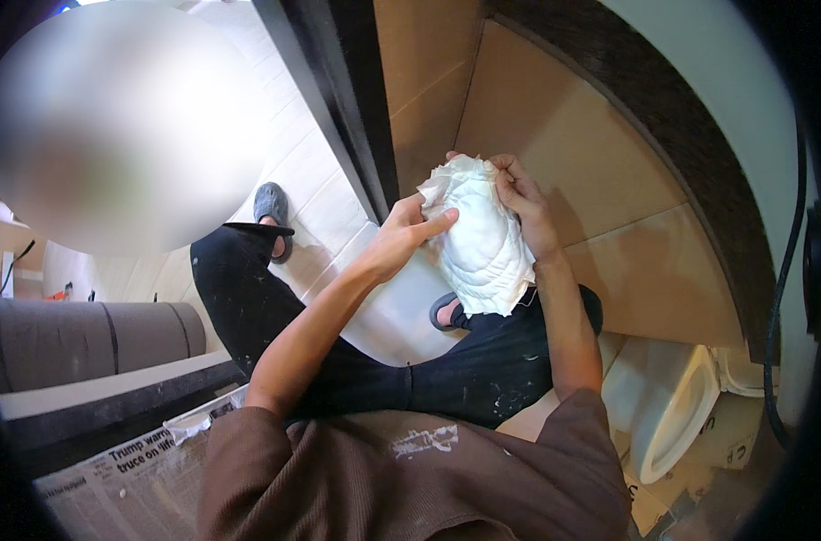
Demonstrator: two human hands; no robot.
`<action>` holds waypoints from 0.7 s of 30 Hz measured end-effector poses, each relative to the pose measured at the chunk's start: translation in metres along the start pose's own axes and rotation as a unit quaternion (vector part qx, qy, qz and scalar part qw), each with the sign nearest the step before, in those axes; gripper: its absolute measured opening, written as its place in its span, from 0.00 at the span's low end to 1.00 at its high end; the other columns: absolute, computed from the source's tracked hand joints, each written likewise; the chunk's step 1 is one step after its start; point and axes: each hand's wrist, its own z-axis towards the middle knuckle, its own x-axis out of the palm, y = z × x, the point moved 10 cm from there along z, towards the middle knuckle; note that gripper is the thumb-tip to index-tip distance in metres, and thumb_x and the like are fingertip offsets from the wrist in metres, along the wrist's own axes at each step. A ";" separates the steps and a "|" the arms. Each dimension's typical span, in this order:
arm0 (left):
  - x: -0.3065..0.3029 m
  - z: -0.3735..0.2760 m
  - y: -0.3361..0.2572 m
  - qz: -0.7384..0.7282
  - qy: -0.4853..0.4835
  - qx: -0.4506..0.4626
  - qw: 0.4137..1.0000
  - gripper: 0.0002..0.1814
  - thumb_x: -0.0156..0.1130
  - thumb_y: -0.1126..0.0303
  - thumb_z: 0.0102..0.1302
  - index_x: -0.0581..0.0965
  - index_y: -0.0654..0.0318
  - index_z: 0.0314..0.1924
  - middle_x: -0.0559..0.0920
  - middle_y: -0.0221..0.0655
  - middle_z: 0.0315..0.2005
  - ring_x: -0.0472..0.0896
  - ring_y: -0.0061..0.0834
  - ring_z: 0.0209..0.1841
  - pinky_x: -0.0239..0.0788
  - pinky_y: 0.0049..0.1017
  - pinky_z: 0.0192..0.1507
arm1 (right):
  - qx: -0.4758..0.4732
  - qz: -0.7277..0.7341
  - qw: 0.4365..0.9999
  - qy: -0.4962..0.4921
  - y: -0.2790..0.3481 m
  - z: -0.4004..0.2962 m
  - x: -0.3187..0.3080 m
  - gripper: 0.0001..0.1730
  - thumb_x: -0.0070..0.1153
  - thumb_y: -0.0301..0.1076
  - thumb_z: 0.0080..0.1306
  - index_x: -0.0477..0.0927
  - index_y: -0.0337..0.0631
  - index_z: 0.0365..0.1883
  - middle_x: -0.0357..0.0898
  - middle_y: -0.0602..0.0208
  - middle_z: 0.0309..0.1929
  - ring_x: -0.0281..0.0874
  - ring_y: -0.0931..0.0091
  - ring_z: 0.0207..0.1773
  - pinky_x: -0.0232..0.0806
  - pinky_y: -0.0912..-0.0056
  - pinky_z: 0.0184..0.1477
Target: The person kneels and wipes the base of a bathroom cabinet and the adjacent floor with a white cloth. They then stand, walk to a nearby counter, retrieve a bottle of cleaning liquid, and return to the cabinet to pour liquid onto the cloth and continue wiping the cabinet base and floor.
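A crumpled white quilted pad (485, 243), with frayed edges, is held up in front of my knees; whether it is cloth or paper I cannot tell. My left hand (414, 226) grips its left side, thumb lying across the front and fingers partly hidden behind. On the upper right edge, my right hand (522, 193) pinches the material between thumb and bent fingers. A loose thread dangles from the lower right corner. Below the pad are my dark trousers (356, 379), spotted with white marks.
A black door frame (343, 101) rises ahead, beside brown wall tiles (566, 122). To the right stand a white toilet bowl (677, 412), cardboard (728, 433) on the floor and a hanging black cable (785, 270). Leftward lie a strapped grey roll (93, 341) and newspaper (147, 480). The upper left is blurred.
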 end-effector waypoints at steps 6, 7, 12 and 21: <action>-0.026 -0.051 -0.025 -0.037 -0.069 0.043 0.996 0.23 0.63 0.70 0.69 0.72 0.70 0.61 0.80 0.34 0.52 0.77 0.25 0.54 0.66 0.27 0.59 | 0.019 -0.083 0.996 0.038 -0.008 -0.007 0.027 0.16 0.59 0.32 0.69 0.73 0.37 0.52 0.78 0.68 0.50 0.74 0.81 0.51 0.66 0.80 0.53; -0.027 -0.060 -0.025 -0.054 -0.073 0.035 0.995 0.23 0.63 0.70 0.69 0.71 0.70 0.61 0.80 0.34 0.52 0.78 0.25 0.54 0.66 0.27 0.60 | 0.030 -0.059 0.996 0.064 -0.005 -0.014 0.040 0.18 0.62 0.31 0.67 0.74 0.36 0.53 0.78 0.67 0.50 0.74 0.81 0.51 0.67 0.80 0.53; -0.044 -0.095 -0.043 -0.073 -0.113 0.036 0.990 0.26 0.64 0.68 0.68 0.68 0.68 0.63 0.77 0.39 0.56 0.74 0.29 0.59 0.65 0.34 0.63 | 0.045 -0.003 0.989 0.139 -0.005 -0.024 0.085 0.21 0.68 0.25 0.60 0.78 0.32 0.51 0.82 0.65 0.47 0.77 0.80 0.48 0.70 0.78 0.51; -0.107 -0.139 -0.112 0.357 -0.189 0.156 0.901 0.41 0.73 0.63 0.58 0.63 0.62 0.68 0.71 0.43 0.62 0.71 0.36 0.63 0.62 0.41 0.63 | 0.133 0.017 0.980 0.149 -0.056 0.038 0.181 0.18 0.65 0.25 0.63 0.78 0.31 0.51 0.82 0.61 0.46 0.79 0.79 0.44 0.72 0.77 0.46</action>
